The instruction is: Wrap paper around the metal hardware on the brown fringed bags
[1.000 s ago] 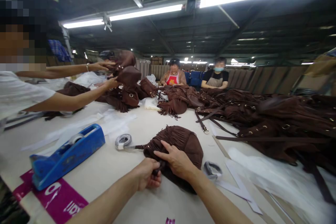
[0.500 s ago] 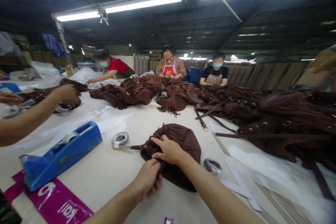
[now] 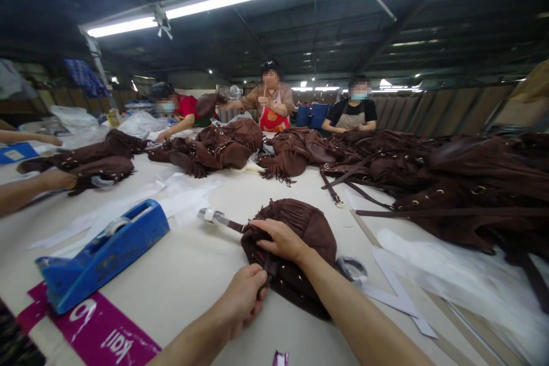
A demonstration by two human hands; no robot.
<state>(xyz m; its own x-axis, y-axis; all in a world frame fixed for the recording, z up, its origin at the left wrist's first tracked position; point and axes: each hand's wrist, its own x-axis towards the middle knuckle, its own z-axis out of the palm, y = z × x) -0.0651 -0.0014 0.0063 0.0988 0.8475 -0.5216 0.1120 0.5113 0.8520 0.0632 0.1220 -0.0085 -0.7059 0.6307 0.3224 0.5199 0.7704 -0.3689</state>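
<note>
A dark brown fringed bag (image 3: pixel 317 240) lies on its side on the table in front of me, with small metal eyelets along its lower part. My left hand (image 3: pixel 245 296) is closed, pinching a short dark strap or tab at the bag's near edge. Across the gathered top rests my right hand (image 3: pixel 283 240), fingers and thumb gripping the bag; part of the thumb's contact is hidden. A wrapped strap end (image 3: pixel 212 217) sticks out to the left of the bag. On its right side sits another coil in grey wrapping (image 3: pixel 352 270).
A blue tape dispenser (image 3: pixel 105 254) stands at left over a purple printed plastic sheet (image 3: pixel 100 329). More brown bags (image 3: pixel 231 146) pile across the far side. White paper strips (image 3: pixel 397 291) lie at right. Several co-workers surround the table; a co-worker's arm (image 3: pixel 36 186) reaches in from the left.
The bag and both my hands appear slightly further right, and the wrapped strap end has shifted. At the back, a co-worker now holds a brown item out sideways. The left co-worker's arm has lowered.
</note>
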